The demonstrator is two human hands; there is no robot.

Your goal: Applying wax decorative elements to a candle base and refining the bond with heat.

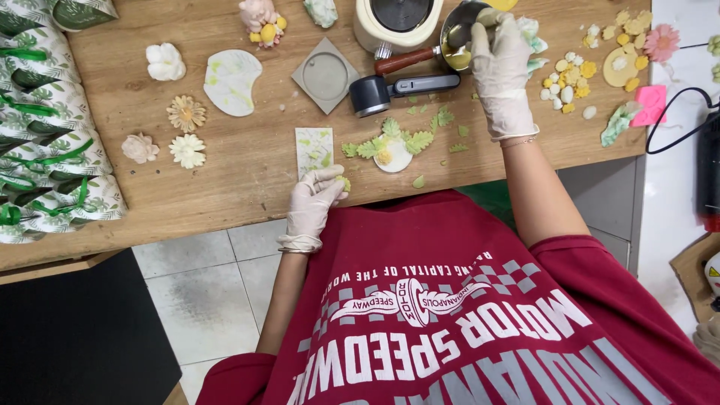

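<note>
Both hands are wearing pale disposable gloves and are working over a wooden counter (247, 172). Seen from the head camera, the picture is turned around, so the person's red shirt is filling the bottom and the counter is lying across the top.

Left hand (313, 201) is resting at the counter's near edge, its fingers pinching a small yellow-green piece (344, 182) just beside a small rectangular slab smeared with green (313, 148). Right hand (501, 71) is reaching farther out, its fingers curled over the rim of a small metal ladle (459, 34) holding some yellow melt; whether the fingers are gripping the rim or only pressing on it cannot be told. The ladle's brown handle (405, 60) is pointing toward a square grey mould (325, 75).

Behind the ladle a cream-coloured melting pot (396, 22) is standing. A dark handheld tool (390, 88) is lying between the pot and a white disc ringed with green leaves (391, 148). Leaf-patterned packages tied with green ribbon (45, 127) are stacking up along one end. A white oval palette (232, 81) and several pale moulded flowers (186, 114) are lying between them and the mould. Small yellow and white blossoms (570, 82) are scattering beside the right hand, near a pink flower (663, 41).
</note>
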